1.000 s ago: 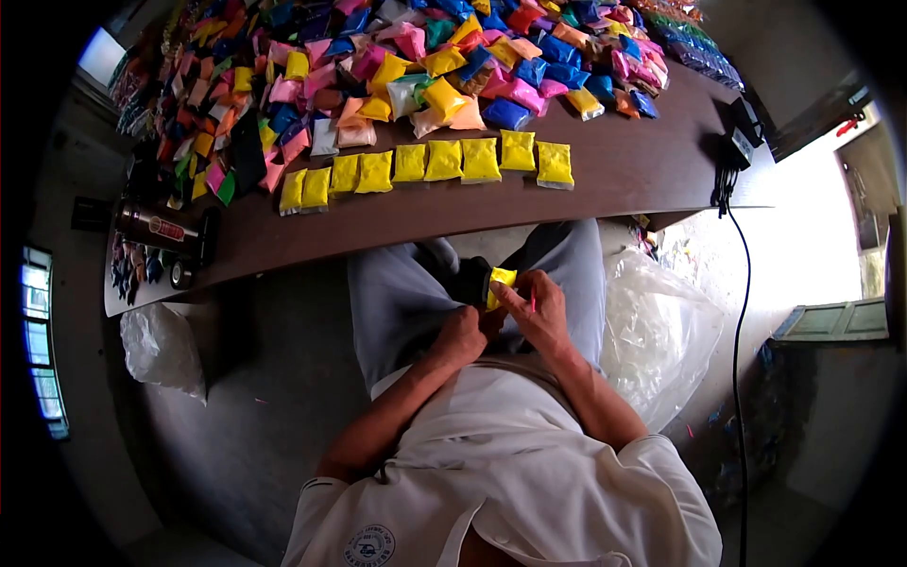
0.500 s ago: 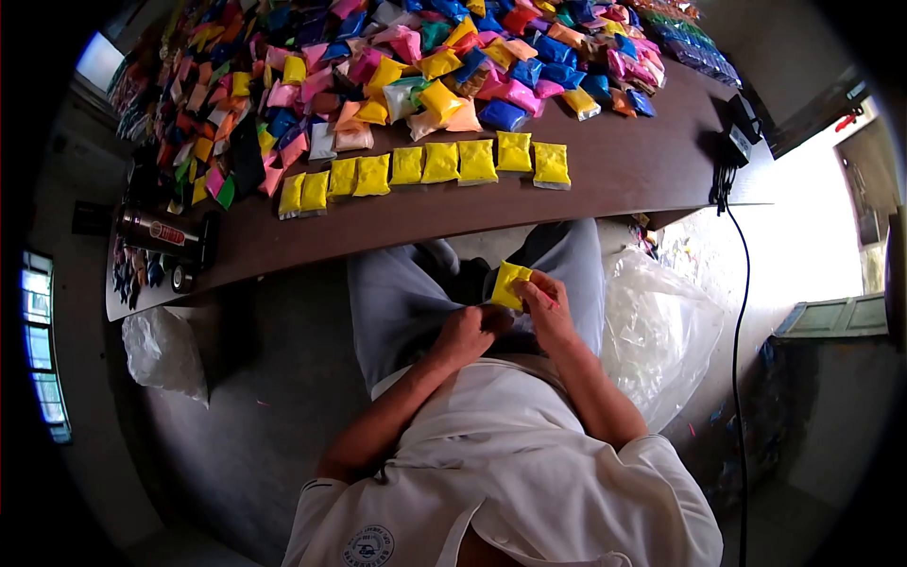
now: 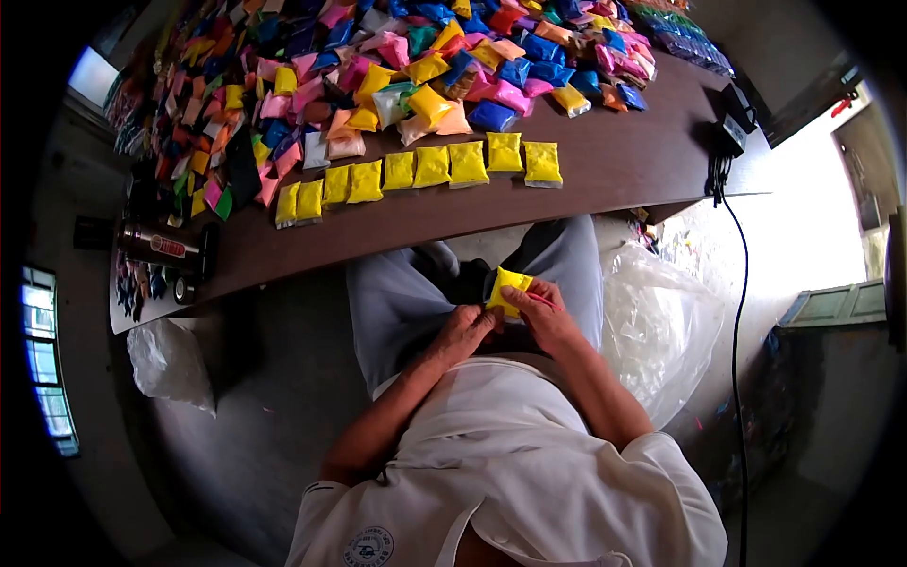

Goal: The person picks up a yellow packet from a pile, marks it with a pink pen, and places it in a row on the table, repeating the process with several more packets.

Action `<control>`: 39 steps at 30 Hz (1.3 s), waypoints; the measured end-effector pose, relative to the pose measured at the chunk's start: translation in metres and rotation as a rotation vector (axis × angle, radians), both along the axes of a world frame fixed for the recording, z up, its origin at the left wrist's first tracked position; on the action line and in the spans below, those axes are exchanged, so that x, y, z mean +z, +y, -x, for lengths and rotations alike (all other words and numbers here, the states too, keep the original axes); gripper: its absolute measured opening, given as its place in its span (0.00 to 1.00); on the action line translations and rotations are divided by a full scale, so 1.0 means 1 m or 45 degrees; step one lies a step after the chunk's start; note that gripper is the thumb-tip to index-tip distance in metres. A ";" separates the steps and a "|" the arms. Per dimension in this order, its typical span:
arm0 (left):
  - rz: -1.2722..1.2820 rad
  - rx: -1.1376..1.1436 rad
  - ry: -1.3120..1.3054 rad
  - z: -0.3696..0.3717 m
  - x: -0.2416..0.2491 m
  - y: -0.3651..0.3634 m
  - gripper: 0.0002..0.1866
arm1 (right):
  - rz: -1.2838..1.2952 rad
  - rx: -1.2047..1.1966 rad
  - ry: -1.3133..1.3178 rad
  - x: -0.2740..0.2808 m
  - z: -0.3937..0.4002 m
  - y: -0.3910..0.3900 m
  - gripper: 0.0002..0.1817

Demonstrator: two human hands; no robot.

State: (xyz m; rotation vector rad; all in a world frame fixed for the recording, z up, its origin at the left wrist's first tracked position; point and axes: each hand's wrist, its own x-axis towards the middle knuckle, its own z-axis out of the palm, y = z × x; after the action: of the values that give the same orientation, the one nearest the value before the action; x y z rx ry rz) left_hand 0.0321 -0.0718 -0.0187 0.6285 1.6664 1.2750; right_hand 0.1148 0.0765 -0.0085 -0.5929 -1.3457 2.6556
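Note:
A yellow packet [image 3: 508, 287] is held over my lap, between both hands. My right hand [image 3: 540, 308] is closed on its right side, with something thin and red between the fingers. At the packet's lower left corner, the fingers of my left hand [image 3: 472, 327] are pinched together against it. Beyond my knees, a row of several yellow packets [image 3: 432, 166] lies on the brown table [image 3: 378, 225]. Behind the row is a large heap of packets in many colours [image 3: 378, 76].
A dark flask [image 3: 156, 243] lies at the table's left end. On the right are a black adapter [image 3: 730, 135] and its hanging cable [image 3: 742, 312]. Clear plastic bags stand below, at the right [image 3: 652, 321] and the left [image 3: 170, 364].
My left hand has moved up to the packet's lower edge and now touches it. The packet has shifted slightly down. The view has shifted a little.

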 end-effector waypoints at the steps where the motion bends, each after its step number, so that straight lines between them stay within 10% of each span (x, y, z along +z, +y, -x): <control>1: 0.000 -0.005 0.002 0.000 0.000 0.000 0.24 | -0.102 0.001 0.038 -0.005 0.000 0.000 0.10; 13: -0.002 0.136 -0.231 -0.001 -0.002 -0.003 0.20 | 0.274 -0.036 -0.036 -0.007 0.000 -0.003 0.15; 26: 0.041 0.126 -0.278 -0.001 0.005 -0.003 0.21 | -0.022 0.025 -0.014 -0.014 -0.002 -0.001 0.12; 35: 0.102 0.143 -0.425 -0.001 -0.003 0.003 0.21 | -0.713 -0.444 -0.021 0.026 0.000 0.001 0.10; 39: 0.038 0.089 -0.509 0.006 -0.026 0.004 0.21 | -1.760 -0.943 0.008 0.086 0.021 0.060 0.10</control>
State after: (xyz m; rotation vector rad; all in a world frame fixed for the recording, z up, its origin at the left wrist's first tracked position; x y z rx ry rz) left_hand 0.0262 -0.0677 -0.0450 0.2744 1.3809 1.3233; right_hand 0.0935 0.1366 0.0776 -0.6186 -1.9571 0.8050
